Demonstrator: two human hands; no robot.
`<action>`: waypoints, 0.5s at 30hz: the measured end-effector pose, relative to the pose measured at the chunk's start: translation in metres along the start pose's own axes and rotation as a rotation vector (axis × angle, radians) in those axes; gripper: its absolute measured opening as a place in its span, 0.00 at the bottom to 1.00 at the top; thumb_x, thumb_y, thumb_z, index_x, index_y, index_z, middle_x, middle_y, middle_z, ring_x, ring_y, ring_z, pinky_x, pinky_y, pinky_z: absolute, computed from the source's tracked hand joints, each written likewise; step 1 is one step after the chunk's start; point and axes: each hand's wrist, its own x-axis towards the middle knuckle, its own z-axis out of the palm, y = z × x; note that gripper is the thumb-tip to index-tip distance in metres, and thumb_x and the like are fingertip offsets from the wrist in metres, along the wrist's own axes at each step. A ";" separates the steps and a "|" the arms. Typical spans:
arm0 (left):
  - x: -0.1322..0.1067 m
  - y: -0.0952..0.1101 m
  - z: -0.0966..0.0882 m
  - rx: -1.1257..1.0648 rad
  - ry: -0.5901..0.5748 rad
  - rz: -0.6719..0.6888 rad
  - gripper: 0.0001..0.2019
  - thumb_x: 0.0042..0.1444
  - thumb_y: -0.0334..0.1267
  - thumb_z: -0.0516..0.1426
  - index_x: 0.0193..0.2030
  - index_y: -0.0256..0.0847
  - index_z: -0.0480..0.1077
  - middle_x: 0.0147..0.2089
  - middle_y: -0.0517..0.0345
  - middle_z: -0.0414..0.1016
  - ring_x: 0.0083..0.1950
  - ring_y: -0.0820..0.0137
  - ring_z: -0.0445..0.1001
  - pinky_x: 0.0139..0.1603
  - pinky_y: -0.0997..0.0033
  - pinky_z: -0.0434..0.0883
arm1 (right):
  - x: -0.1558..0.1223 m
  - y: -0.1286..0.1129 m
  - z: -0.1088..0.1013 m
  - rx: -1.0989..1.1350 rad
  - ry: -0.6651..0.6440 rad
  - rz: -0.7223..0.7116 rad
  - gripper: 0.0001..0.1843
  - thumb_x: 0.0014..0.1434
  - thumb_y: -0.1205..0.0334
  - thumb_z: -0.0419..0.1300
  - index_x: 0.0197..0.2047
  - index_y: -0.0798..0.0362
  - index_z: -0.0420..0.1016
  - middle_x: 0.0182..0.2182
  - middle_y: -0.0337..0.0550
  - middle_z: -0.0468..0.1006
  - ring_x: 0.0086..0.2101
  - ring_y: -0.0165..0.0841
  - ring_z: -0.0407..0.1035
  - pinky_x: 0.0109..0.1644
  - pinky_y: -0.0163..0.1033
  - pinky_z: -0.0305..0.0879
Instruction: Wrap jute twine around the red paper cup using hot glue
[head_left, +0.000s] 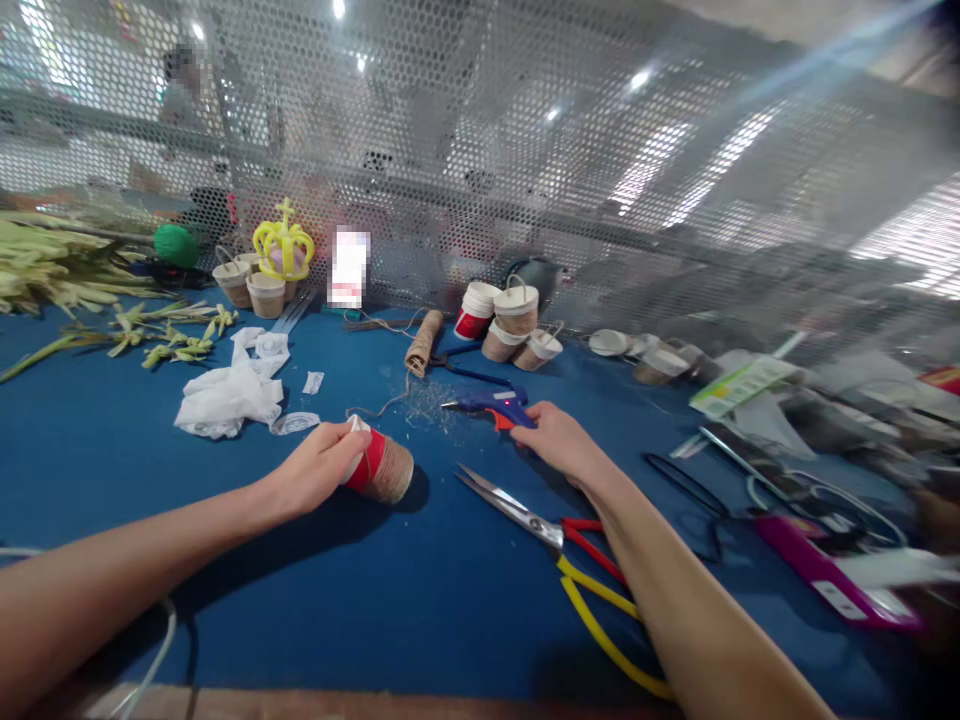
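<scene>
My left hand point(322, 465) is closed around the rim end of a red and white paper cup point(367, 462). The cup lies tilted on its side, its base end wound with brown twine point(394, 472). In my right hand point(559, 438) is the handle of a blue hot glue gun point(491, 402) with an orange trigger; its nozzle points left. Behind it lies a roll of twine point(424, 343), from which a loose strand runs toward the cup. Large scissors point(536, 525) with red and yellow handles lie partly under my right forearm.
Twine-wrapped cups point(517, 310) stand at the back, beside stacked red cups point(477, 308). Crumpled white plastic point(231, 400), pale husks point(67, 265) and a yellow crown-shaped piece point(283, 245) are left. A purple power strip point(832, 575) with cables lies right. A perforated metal screen point(435, 150) closes the back.
</scene>
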 end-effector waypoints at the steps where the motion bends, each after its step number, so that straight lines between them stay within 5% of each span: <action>1: 0.001 -0.001 0.000 0.005 0.006 -0.002 0.17 0.51 0.45 0.45 0.25 0.33 0.65 0.22 0.61 0.64 0.25 0.72 0.60 0.29 0.73 0.57 | -0.005 -0.005 -0.004 0.047 0.002 0.001 0.06 0.43 0.65 0.57 0.27 0.54 0.65 0.18 0.40 0.70 0.21 0.32 0.66 0.25 0.35 0.58; 4: 0.001 -0.001 0.000 0.018 0.026 -0.022 0.17 0.51 0.47 0.46 0.24 0.34 0.64 0.22 0.61 0.64 0.25 0.73 0.60 0.28 0.74 0.57 | -0.025 -0.024 -0.017 0.229 -0.037 -0.055 0.10 0.47 0.58 0.57 0.30 0.54 0.65 0.22 0.39 0.71 0.23 0.28 0.65 0.27 0.32 0.60; 7: 0.000 0.002 0.000 0.034 0.024 -0.063 0.18 0.51 0.48 0.46 0.26 0.34 0.65 0.23 0.60 0.65 0.26 0.73 0.60 0.28 0.74 0.58 | -0.046 -0.042 -0.024 0.476 -0.233 -0.084 0.14 0.48 0.52 0.57 0.23 0.55 0.65 0.16 0.35 0.65 0.19 0.25 0.60 0.24 0.31 0.58; 11: 0.001 0.006 -0.003 0.118 0.053 -0.071 0.18 0.51 0.48 0.45 0.26 0.34 0.65 0.23 0.61 0.63 0.25 0.74 0.59 0.26 0.75 0.57 | -0.069 -0.054 -0.017 0.448 -0.336 -0.200 0.11 0.49 0.56 0.57 0.29 0.56 0.70 0.16 0.35 0.66 0.18 0.25 0.61 0.22 0.31 0.59; 15: 0.005 0.007 -0.007 0.169 0.061 -0.035 0.18 0.52 0.48 0.44 0.25 0.34 0.64 0.23 0.61 0.62 0.25 0.73 0.58 0.25 0.74 0.56 | -0.083 -0.055 -0.004 0.396 -0.384 -0.162 0.12 0.50 0.55 0.56 0.31 0.56 0.72 0.17 0.36 0.68 0.18 0.26 0.62 0.19 0.30 0.59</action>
